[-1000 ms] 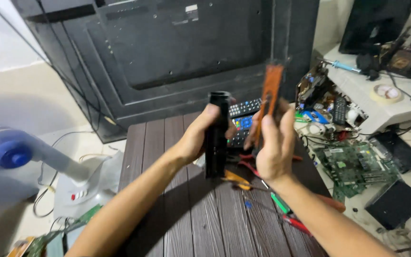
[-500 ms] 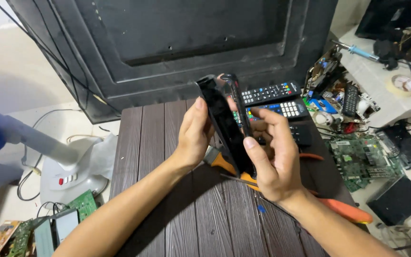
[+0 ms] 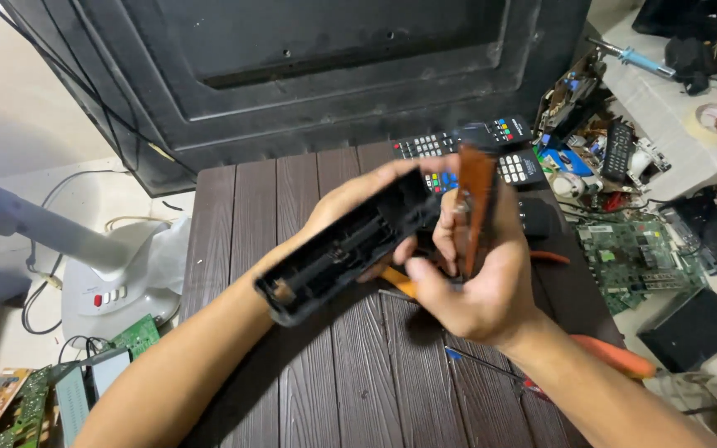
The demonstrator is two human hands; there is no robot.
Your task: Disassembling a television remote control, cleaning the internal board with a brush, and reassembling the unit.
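Note:
My left hand (image 3: 350,203) holds a long black plastic remote shell (image 3: 338,253), tilted with its hollow inner side facing up over the dark wooden table (image 3: 234,241). My right hand (image 3: 479,278) grips a narrow brown circuit board (image 3: 476,207), upright and edge-on, right beside the shell's far end. Both hands meet above the middle of the table. Part of the board's lower end is hidden by my fingers.
Two black remotes (image 3: 458,141) lie at the table's far edge before a large black TV back panel (image 3: 309,75). Orange-handled tools (image 3: 616,357) lie under my right arm. Green circuit boards (image 3: 632,257) and clutter sit right; a white fan base (image 3: 109,282) stands left.
The closed remote held upright half a second ago is now apart: the black shell has tipped down to the left in my left hand, and the brown board stands in my right.

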